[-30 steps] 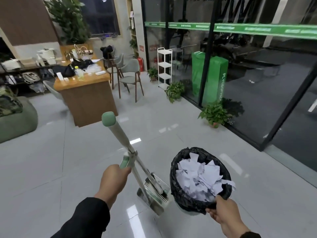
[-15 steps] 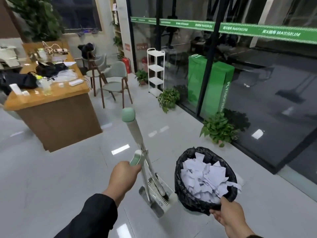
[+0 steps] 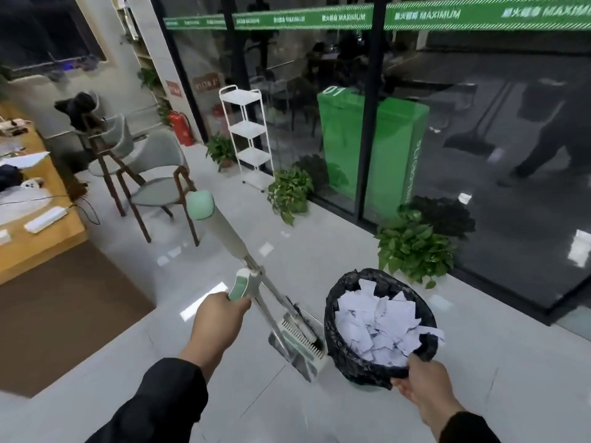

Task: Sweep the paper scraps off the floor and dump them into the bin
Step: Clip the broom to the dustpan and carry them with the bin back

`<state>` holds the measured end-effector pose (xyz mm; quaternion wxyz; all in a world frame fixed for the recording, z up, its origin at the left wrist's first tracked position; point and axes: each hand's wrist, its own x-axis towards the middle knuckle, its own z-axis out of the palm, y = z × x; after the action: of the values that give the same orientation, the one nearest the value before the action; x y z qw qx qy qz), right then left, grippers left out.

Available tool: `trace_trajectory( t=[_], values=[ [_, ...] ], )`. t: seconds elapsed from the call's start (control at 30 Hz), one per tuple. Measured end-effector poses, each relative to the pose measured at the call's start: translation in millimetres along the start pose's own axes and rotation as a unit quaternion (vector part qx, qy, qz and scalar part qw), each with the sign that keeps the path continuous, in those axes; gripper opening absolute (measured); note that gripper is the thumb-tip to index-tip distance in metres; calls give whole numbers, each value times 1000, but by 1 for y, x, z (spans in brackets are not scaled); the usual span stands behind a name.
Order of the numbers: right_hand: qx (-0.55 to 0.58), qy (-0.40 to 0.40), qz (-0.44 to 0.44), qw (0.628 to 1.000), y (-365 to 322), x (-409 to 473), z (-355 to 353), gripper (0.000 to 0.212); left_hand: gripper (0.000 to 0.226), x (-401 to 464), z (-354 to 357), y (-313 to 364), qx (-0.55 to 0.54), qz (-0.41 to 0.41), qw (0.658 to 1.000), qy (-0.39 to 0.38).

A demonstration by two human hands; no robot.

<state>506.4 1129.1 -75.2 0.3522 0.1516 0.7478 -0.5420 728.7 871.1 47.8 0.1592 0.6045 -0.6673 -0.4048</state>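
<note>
A small bin [image 3: 339,343] lined with a black bag hangs low over the floor, filled with white paper scraps [image 3: 380,324]. My right hand [image 3: 422,385] grips its near rim. My left hand [image 3: 217,321] is closed around the green handle of a long-handled dustpan [image 3: 297,346]. A broom [image 3: 224,231] with a grey shaft and green knob is clipped to the dustpan, its bristles resting in the pan just left of the bin. I see no scraps on the floor tiles around them.
A glass wall [image 3: 479,139] runs along the right with potted plants [image 3: 412,247] at its foot and a white shelf rack [image 3: 252,135]. Two grey chairs [image 3: 156,180] and a wooden desk [image 3: 35,231] stand to the left. Glossy tiled floor lies ahead.
I have walked forward and turned right: the desk slid left and closer, the glass wall and plants came nearer. Both hands keep the same hold on dustpan and bin.
</note>
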Motion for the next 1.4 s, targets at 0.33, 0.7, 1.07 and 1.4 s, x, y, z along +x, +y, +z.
trace_trajectory(
  t=[0.33, 0.7, 1.07, 1.4],
  values=[
    [2, 39, 15, 999, -164, 122, 175, 31, 22, 241, 0, 93, -19, -8, 1000, -12],
    [66, 144, 57, 986, -286, 258, 371, 16, 26, 590, 65, 208, -29, 41, 989, -138],
    [102, 175, 91, 975, -383, 386, 468, 15, 23, 791, 167, 320, -58, 24, 980, -188],
    [100, 211, 131, 964, -453, 521, 525, 14, 16, 923, 290, 381, -70, -26, 978, -193]
  ],
)
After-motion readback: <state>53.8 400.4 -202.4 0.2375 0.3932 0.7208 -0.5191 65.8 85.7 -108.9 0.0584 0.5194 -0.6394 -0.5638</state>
